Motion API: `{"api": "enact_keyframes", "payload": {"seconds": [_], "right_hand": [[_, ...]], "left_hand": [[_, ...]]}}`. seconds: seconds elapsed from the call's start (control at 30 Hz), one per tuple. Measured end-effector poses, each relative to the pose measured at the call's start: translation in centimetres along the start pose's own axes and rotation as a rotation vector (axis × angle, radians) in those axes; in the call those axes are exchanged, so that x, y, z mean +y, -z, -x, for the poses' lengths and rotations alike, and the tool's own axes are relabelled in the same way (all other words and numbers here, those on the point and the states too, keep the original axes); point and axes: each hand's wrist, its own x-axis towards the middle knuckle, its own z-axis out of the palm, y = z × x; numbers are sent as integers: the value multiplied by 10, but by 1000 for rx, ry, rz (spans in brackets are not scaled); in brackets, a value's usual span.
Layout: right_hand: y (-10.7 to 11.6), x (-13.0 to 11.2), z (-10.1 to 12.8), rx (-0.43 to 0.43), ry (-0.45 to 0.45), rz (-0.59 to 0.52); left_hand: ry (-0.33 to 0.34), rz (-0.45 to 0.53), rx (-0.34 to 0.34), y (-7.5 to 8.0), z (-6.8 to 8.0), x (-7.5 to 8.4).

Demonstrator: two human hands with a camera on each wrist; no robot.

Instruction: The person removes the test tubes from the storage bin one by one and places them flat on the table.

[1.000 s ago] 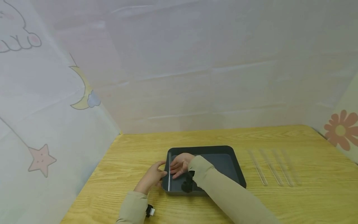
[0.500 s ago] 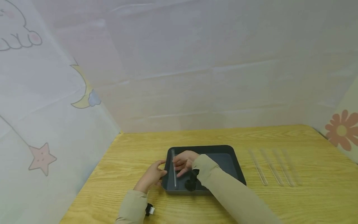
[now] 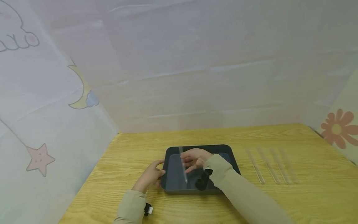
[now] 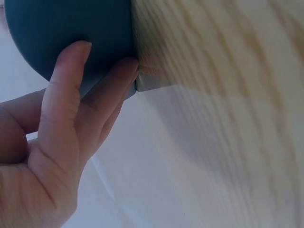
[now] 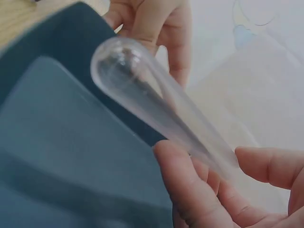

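My right hand (image 3: 196, 158) pinches a clear test tube (image 3: 185, 175) between thumb and fingers, above the left part of a dark grey tray (image 3: 174, 168). In the right wrist view the tube's rounded end (image 5: 123, 66) points away from the hand, over the tray's edge; the other end runs into the fingers. My left hand (image 3: 149, 176) holds the tray's left side. In the left wrist view its thumb lies on the dark wall (image 4: 99, 23), with other fingers at the outer side near the table.
To the right of the tray, several more clear tubes (image 3: 268, 166) lie side by side on the wooden table (image 3: 134, 146). A printed cloth wall (image 3: 181, 77) stands behind the table and at its left.
The right hand has lifted the tube from along the tray's left wall and moved it rightward, over the tray floor. The left hand stays at the tray's left side.
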Motion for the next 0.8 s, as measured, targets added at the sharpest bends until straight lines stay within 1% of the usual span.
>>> {"api": "enact_keyframes", "payload": {"seconds": [0.4, 0.57, 0.8], "right_hand": [[25, 4, 14, -38, 40, -11], [36, 5, 21, -60, 65, 6], [50, 4, 30, -113, 99, 33]], "left_hand": [[5, -10, 6, -1, 1, 2], [13, -7, 5, 0, 1, 1], [2, 6, -3, 0, 0, 0]]}}
